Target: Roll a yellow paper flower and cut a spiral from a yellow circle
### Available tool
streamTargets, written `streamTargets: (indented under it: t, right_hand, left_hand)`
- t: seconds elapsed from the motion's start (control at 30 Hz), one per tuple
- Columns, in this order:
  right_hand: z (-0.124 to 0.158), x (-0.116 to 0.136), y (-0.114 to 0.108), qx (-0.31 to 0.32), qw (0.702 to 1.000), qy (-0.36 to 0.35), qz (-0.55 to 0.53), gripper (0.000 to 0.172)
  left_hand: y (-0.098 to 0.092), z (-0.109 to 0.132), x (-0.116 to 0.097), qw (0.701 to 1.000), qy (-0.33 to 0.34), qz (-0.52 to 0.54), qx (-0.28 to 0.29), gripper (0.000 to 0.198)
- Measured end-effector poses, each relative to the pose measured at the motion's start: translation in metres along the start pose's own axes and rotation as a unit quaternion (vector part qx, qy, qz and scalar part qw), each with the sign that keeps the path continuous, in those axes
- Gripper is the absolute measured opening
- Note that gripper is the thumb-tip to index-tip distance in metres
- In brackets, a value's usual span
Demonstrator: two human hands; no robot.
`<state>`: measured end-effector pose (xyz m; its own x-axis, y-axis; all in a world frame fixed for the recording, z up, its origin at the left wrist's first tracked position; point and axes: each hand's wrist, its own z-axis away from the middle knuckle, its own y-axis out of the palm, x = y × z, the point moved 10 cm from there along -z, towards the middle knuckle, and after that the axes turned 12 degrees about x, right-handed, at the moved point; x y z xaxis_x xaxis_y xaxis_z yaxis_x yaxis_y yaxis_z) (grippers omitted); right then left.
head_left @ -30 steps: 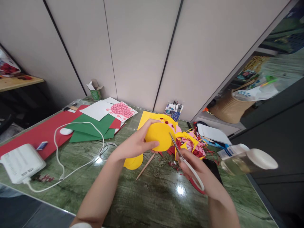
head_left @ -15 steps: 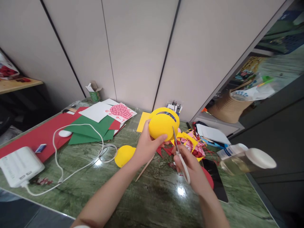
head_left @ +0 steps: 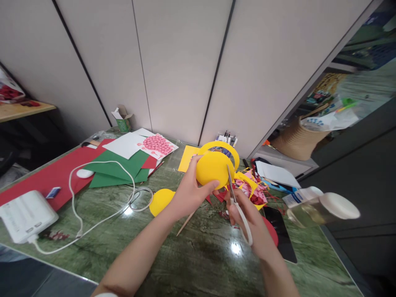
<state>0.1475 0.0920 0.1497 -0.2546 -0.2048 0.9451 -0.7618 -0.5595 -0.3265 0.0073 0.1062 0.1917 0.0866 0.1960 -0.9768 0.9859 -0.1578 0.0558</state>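
My left hand point(head_left: 193, 187) pinches a round yellow paper disc point(head_left: 213, 168), thumb in front and fingers behind. A curved yellow strip point(head_left: 227, 146) arches away from the disc's upper edge. In my right hand point(head_left: 244, 212) is a pair of scissors point(head_left: 235, 202) with white handles, its blades at the disc's right edge. Whether the blades are apart is hard to make out. Below my left wrist, another yellow paper disc point(head_left: 161, 201) lies on the green table point(head_left: 192, 264). Yellow, pink and red paper scraps point(head_left: 252, 185) are heaped beyond my right hand.
A pointed wooden stick point(head_left: 185, 225) lies below the hands. To the right are a black phone-like slab point(head_left: 280, 235), a red disc point(head_left: 270, 231) and a clear jar point(head_left: 309, 212). Green sheets point(head_left: 120, 169), a white cable point(head_left: 108, 220) and a white power block point(head_left: 26, 216) lie left.
The yellow disc has shifted slightly right and turned in my left hand. The curved strip now stands farther from it, with a wider gap. The scissors have moved a little right and down.
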Motion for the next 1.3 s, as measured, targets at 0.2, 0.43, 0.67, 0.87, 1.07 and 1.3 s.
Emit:
streamTargets:
  t: [0.2, 0.43, 0.67, 0.87, 1.07, 1.3]
  right_hand:
    - [0.001, -0.004, 0.003, 0.020, 0.999, 0.020, -0.022, 0.028]
    - [0.001, -0.001, 0.003, 0.036, 0.999, 0.020, -0.012, 0.025]
    - [0.000, 0.002, 0.005, 0.053, 0.998, 0.026, -0.006, 0.025]
    - [0.000, 0.001, 0.006, 0.053, 0.998, 0.020, -0.005, 0.025]
    - [0.001, -0.003, 0.005, 0.046, 0.999, 0.016, -0.021, 0.024]
    - [0.002, 0.000, 0.006, 0.054, 0.998, 0.018, -0.010, 0.024]
  left_hand:
    - [0.001, -0.001, -0.003, 0.999, -0.001, 0.014, 0.041, 0.046]
    - [-0.002, -0.001, -0.002, 0.998, -0.011, -0.003, 0.066, 0.046]
    - [-0.012, 0.000, -0.007, 0.996, -0.009, -0.066, 0.068, 0.043]
    - [-0.010, 0.000, -0.006, 0.995, -0.015, -0.071, 0.071, 0.045]
    - [0.001, -0.001, 0.003, 0.990, -0.053, -0.062, 0.115, 0.057]
    - [0.002, -0.001, 0.004, 0.988, -0.057, -0.036, 0.137, 0.055]
